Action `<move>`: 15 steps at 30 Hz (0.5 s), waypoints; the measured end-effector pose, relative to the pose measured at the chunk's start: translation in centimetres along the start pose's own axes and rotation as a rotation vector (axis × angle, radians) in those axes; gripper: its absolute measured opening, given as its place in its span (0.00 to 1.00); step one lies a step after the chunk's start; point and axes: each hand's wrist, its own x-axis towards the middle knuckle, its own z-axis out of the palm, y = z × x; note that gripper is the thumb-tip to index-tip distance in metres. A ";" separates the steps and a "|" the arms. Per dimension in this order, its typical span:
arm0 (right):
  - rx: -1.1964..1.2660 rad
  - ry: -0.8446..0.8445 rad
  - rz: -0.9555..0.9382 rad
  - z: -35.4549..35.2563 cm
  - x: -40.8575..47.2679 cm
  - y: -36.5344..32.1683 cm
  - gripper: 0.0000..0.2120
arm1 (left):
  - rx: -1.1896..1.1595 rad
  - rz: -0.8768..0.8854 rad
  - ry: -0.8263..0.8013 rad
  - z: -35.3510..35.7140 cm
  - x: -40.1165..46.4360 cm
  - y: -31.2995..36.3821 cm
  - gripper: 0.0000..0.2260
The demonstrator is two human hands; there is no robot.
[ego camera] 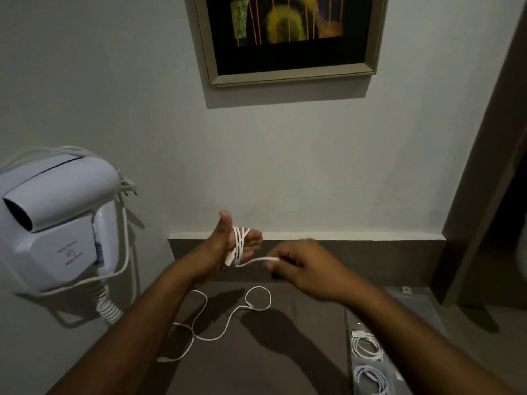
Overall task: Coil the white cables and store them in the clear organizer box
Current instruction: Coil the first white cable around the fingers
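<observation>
**Winding a thin cable round an open hand**

Standing by the counter, I watched the left hand held up with thumb raised and fingers spread, several turns of white cable looped round them. A plug end hung just below the palm. The right hand was blurred, but its fingertips looked pinched on the free tail, drawn out taut beside the coil.

A second cable lay loose on the dark counter below, curling into one small ring and trailing toward the near edge. At the right sat the clear box, partly hidden by the right forearm, with two finished coils in its compartments.

The cord seemed light, limp and rather springy; I judged the turns would slacken the moment the fingers closed or let go. It looked best gripped across the whole bundle, pinching all the loops together, never by the plug alone. The loose one I would lift by its connector, since the thin cord lay flat and offered little to catch.
</observation>
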 end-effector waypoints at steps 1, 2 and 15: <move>-0.036 0.011 -0.035 -1.3 0.3 0.0 0.06 | 0.002 -0.031 -0.060 0.3 -0.2 -0.2 0.62; -0.050 0.010 -0.068 -2.4 0.7 0.0 0.05 | -0.041 -0.060 -0.135 0.9 -0.5 -0.2 0.58; 0.607 -0.005 0.260 5.0 -0.3 1.0 0.16 | -0.605 0.192 -0.307 1.5 -0.4 2.0 0.62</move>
